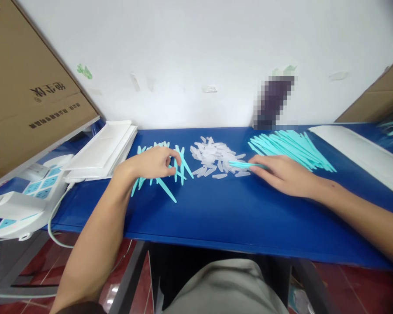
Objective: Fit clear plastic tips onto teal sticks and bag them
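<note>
My left hand [155,162] is over a loose spread of turquoise flat sticks [166,190] at the left of the blue table. Its thumb and index finger curve toward each other with a gap between them, and nothing shows in that gap. A small bundle of thin turquoise sticks [239,165] is pinched in my right hand [275,172], their ends pointing left over a heap of small translucent white sleeve-like pieces [212,153]. Behind my right hand lies a larger pile of turquoise sticks [294,147], mostly lined up the same way.
White flat packs [100,148] are stacked at the left, beside a power strip [42,187] with a white cable. A large cardboard box [29,83] leans at far left. On the right lie a white sheet [363,152] and another cardboard box [376,93]. A white wall borders the table's back.
</note>
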Tool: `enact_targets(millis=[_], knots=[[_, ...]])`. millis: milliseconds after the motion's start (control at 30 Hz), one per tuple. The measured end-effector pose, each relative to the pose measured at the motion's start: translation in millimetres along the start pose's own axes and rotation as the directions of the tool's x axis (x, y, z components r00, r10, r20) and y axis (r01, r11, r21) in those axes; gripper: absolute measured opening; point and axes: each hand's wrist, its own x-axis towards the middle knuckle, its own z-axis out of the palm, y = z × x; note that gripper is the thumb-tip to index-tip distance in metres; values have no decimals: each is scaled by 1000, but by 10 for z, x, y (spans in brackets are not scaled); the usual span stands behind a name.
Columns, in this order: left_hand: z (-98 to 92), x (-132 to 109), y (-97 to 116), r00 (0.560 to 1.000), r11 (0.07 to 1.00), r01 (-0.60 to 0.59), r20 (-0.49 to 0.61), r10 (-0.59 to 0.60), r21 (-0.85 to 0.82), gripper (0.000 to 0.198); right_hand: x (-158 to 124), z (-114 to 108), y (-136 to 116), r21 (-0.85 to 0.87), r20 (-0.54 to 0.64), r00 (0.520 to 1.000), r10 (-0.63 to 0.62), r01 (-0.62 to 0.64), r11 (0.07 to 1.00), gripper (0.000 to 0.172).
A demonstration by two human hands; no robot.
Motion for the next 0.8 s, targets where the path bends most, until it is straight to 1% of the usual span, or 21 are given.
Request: enact_targets(millis=[67,100,200,267,333,433,500,567,633,700,800], knots=[[48,-67,20,1000,999,-15,20,14,35,30,-4,-1,1,13,-1,1000,-5,5,1000,35],[85,-106,31,999,998,-27,19,26,62,28,-6,-2,2,17,-3,1000,-6,6,1000,35],[218,-255,44,999,991,-32,-31,37,133,19,-10,-3,5,12,-7,1000,-6,6,1000,36],[300,-380,18,995,984,-4,-97,21,177,15,-12,-2,7,10,-2,1000,-7,7,1000,36],[372,-509,-34,983,974,24,-183,19,227,16,-11,-1,4,13,5,1000,-11,11,1000,35],[472,-677,-105,947,957,88,-320,5,277,32,-8,-2,-5,14,5,1000,-11,11,1000,35],[545,-758,-102,925,952,160,-378,-52,261,41,-5,-3,-10,10,5,1000,-13,13,1000,35],[630,-813,-49,916,951,224,-380,-131,212,44,-2,-1,-10,8,5,1000,-19,19,1000,35],[720,-847,32,916,951,256,-356,-182,172,47,-2,4,-5,7,3,1000,-21,21,1000,35],[796,-864,98,920,955,253,-344,-189,152,50,-3,10,1,6,4,1000,-16,16,1000,34],[845,-870,92,916,965,231,-364,-171,128,46,-6,13,1,4,11,1000,-12,12,1000,35]])
